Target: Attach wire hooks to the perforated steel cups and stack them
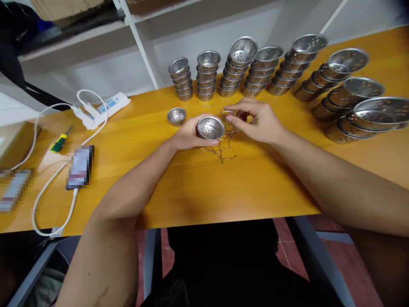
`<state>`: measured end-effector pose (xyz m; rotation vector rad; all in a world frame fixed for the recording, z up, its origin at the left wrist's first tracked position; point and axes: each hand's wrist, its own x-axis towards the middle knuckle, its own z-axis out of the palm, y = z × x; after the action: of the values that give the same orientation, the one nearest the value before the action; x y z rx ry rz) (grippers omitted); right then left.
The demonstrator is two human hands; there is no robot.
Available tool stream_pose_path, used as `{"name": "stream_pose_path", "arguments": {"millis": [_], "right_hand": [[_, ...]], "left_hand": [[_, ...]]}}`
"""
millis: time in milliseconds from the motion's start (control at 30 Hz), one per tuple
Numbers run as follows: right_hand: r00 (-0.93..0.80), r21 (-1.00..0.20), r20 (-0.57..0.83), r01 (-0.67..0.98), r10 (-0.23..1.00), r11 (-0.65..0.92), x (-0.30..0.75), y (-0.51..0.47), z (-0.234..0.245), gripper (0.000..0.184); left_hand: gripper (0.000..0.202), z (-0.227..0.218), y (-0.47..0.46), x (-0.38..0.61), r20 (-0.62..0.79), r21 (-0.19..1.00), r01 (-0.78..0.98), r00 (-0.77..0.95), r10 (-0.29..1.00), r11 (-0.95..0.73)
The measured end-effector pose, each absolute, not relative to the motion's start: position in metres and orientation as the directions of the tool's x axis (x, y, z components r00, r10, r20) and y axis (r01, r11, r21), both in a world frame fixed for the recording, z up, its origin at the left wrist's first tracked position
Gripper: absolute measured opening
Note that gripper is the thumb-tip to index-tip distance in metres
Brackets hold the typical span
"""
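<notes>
My left hand (190,134) is wrapped round a small perforated metal cup (211,128), its mouth tilted up towards me. Just right of it, my right hand (258,119) pinches a thin curved wire (223,114) between thumb and fingers, close to the cup's rim. Under and between both hands lies a loose heap of curved wire pieces (220,154) on the table. Another single metal cup (177,116) stands to the left of my left hand. Part of the held cup's side is hidden by my fingers.
Several stacks of perforated metal cups (207,76) line the table's back and right side. On the left are a power strip (111,108), a screwdriver (59,143), a phone (80,167) on a white cable and a cardboard box (15,145). The wooden table (191,192) ends before my lap.
</notes>
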<state>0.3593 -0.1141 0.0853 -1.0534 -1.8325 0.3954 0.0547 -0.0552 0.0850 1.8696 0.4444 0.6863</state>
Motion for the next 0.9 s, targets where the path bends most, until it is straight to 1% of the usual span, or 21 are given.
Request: {"name": "stream_pose_path", "arguments": {"millis": [67,133,200,300,400,500,600,700,767,833,900], "right_hand": [[-0.208,-0.646,0.578,0.474,0.789,0.598,0.358,-0.115,0.088,0.05],[-0.242,-0.659,0.558,0.452,0.793,0.602,0.356,-0.117,0.091,0.041],[-0.277,-0.672,0.535,0.433,0.798,0.601,0.353,-0.119,0.094,0.035],[-0.3,-0.695,0.481,0.443,0.824,0.566,0.351,-0.122,0.099,0.035],[-0.313,-0.711,0.413,0.476,0.855,0.517,0.351,-0.125,0.102,0.039],[-0.282,-0.717,0.409,0.489,0.868,0.496,0.355,-0.122,0.103,0.05],[-0.2,-0.75,0.409,0.481,0.89,0.454,0.363,-0.115,0.1,0.056],[-0.152,-0.771,0.4,0.478,0.904,0.422,0.37,-0.109,0.096,0.054],[-0.155,-0.767,0.406,0.477,0.901,0.428,0.371,-0.108,0.094,0.05],[-0.161,-0.76,0.419,0.477,0.893,0.442,0.368,-0.109,0.093,0.048],[-0.159,-0.754,0.438,0.471,0.885,0.458,0.364,-0.111,0.093,0.049]], "left_hand": [[0.102,0.083,-0.055,0.055,0.269,0.907,-0.008,0.78,0.565,-0.421],[0.1,0.081,-0.055,0.055,0.295,0.883,-0.014,0.794,0.531,-0.47],[0.095,0.079,-0.054,0.055,0.324,0.858,-0.024,0.801,0.504,-0.513],[0.091,0.078,-0.055,0.056,0.35,0.841,-0.039,0.8,0.487,-0.54],[0.094,0.077,-0.055,0.056,0.338,0.846,-0.035,0.807,0.485,-0.532],[0.104,0.071,-0.051,0.057,0.345,0.841,-0.015,0.785,0.514,-0.541],[0.113,0.058,-0.039,0.057,0.425,0.812,0.007,0.679,0.599,-0.583],[0.117,0.042,-0.024,0.057,0.456,0.819,0.04,0.562,0.691,-0.573],[0.119,0.033,-0.015,0.056,0.459,0.83,0.037,0.521,0.719,-0.557],[0.119,0.026,-0.008,0.056,0.453,0.839,0.021,0.526,0.72,-0.543],[0.114,0.021,-0.004,0.055,0.445,0.847,-0.008,0.559,0.7,-0.532]]}}
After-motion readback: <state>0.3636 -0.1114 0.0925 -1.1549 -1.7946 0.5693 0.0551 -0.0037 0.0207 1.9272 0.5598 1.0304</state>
